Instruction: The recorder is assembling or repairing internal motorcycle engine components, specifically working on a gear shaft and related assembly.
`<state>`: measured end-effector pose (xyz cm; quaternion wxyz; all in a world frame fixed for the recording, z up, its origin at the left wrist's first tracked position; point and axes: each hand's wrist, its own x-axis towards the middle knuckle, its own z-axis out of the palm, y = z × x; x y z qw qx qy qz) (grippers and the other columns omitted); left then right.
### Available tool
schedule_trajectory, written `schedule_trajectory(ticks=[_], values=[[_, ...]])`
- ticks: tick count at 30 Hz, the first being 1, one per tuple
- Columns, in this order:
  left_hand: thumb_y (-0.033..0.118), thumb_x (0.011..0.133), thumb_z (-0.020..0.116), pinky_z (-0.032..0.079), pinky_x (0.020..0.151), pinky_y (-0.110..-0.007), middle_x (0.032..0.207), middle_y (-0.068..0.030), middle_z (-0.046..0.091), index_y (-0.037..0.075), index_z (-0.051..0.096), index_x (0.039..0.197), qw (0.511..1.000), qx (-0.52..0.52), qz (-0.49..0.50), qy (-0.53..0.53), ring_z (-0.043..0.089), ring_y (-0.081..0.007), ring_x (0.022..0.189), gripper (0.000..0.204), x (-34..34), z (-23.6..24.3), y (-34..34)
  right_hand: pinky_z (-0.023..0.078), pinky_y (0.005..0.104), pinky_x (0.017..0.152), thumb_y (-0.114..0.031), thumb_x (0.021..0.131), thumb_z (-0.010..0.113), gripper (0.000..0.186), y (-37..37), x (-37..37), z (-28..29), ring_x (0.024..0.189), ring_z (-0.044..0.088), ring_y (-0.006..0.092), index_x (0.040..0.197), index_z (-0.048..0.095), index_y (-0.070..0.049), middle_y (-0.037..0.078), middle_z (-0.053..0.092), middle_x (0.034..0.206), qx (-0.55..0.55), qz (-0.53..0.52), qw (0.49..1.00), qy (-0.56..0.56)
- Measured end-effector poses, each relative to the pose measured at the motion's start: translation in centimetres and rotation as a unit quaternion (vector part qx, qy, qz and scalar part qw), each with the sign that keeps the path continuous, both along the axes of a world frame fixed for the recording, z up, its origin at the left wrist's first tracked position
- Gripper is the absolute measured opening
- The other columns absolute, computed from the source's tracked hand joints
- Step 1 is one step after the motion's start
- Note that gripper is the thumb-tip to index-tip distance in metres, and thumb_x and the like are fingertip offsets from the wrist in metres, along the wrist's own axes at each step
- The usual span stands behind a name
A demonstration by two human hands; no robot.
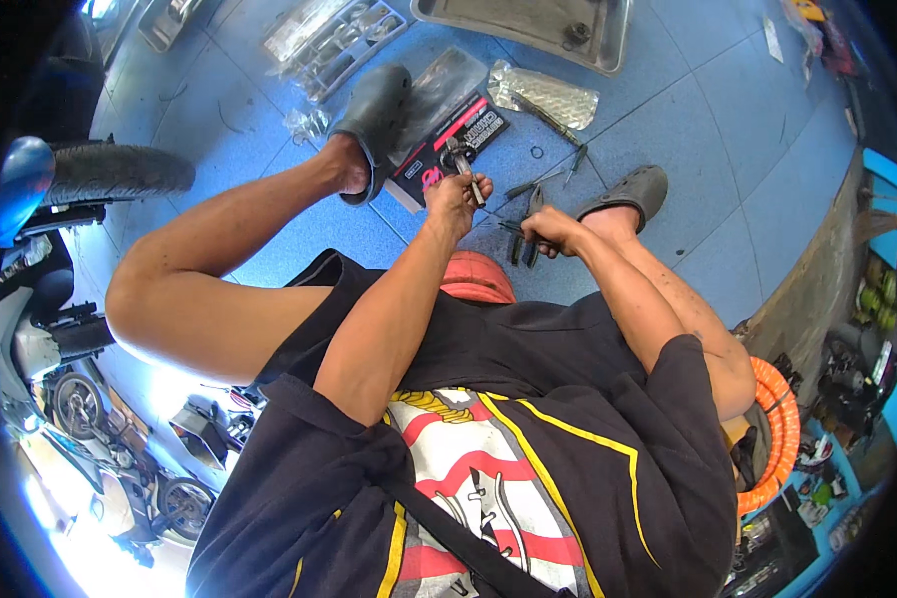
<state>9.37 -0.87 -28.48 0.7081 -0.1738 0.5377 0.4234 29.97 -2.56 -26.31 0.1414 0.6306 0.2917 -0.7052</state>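
While left grip (454,204) clasps metal part (463,167) | right grip (554,230) clasps pliers (536,197) | box (480,127) near, tray (528,28) beyond

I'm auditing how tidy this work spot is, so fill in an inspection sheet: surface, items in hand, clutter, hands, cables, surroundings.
Surface: blue tiled floor, with dark marks in places.
Items in hand: a metal part with a dark upper end; dark-handled pliers.
Clutter: loose hand tools near the right hand; a black-and-red box, a silvery packet and a metal tray farther out.
Hands: left hand closed on the metal part; right closed on the pliers.
Cables: nothing seen for certain; an orange coil at the right may be hose.
Surroundings: motorcycle tyre at the left.
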Motion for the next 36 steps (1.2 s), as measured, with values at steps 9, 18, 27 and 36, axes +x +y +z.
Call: schedule_trajectory(ticks=[9, 18, 27, 36], values=[[0.004, 0.095, 0.051, 0.061, 0.077, -0.038, 0.093, -0.0226, 0.06, -0.005, 0.047, 0.095, 0.994, 0.026, -0.037, -0.101, 0.066, -0.0341, 0.085, 0.01, -0.3, 1.3, 3.4, 0.029, 0.0244, 0.035, -0.014, 0.081, 0.07, 0.02, 2.1, -0.3, 10.7, 0.039, 0.043, 0.0096, 0.083, 0.052, -0.006, 0.002, 0.05, 0.061, 0.063, -0.264, 0.957, 0.104], [0.012, 0.098, 0.049, 0.056, 0.086, -0.041, 0.099, -0.0235, 0.062, -0.007, 0.05, 0.101, 0.991, 0.043, -0.027, -0.123, 0.066, -0.0318, 0.094, 0.018, -0.3, 0.6, 2.7, 0.044, 0.0463, 0.087, -0.002, 0.077, 0.062, 0.021, -0.3, -3.3, 12.5, 0.098, 0.056, 0.0409, 0.097, 0.056, 0.003, 0.021, 0.058, 0.104, 0.446, 0.136, 0.87, -0.158], [0.005, 0.097, 0.042, 0.055, 0.089, -0.041, 0.102, -0.0235, 0.061, -0.008, 0.051, 0.101, 0.986, 0.057, -0.071, -0.141, 0.063, -0.0329, 0.1, 0.016, -0.1, -1.1, 2.0, 0.043, 0.0464, 0.084, -0.011, 0.082, 0.054, 0.026, 0.8, -2.8, 13.2, 0.098, 0.06, 0.0309, 0.101, 0.068, 0.0, 0.017, 0.059, 0.124, 0.615, 0.422, 0.62, -0.243], [0.007, 0.098, 0.04, 0.053, 0.093, -0.04, 0.107, -0.0249, 0.06, -0.008, 0.046, 0.107, 0.985, 0.026, -0.027, -0.17, 0.061, -0.0339, 0.108, 0.019, 0.8, 0.3, 2.2, 0.034, 0.0602, 0.102, -0.012, 0.082, 0.057, 0.029, 2.2, -2.1, 12.8, 0.119, 0.053, 0.0391, 0.105, 0.066, 0.003, 0.022, 0.054, 0.132, 0.563, 0.464, 0.643, -0.233]])
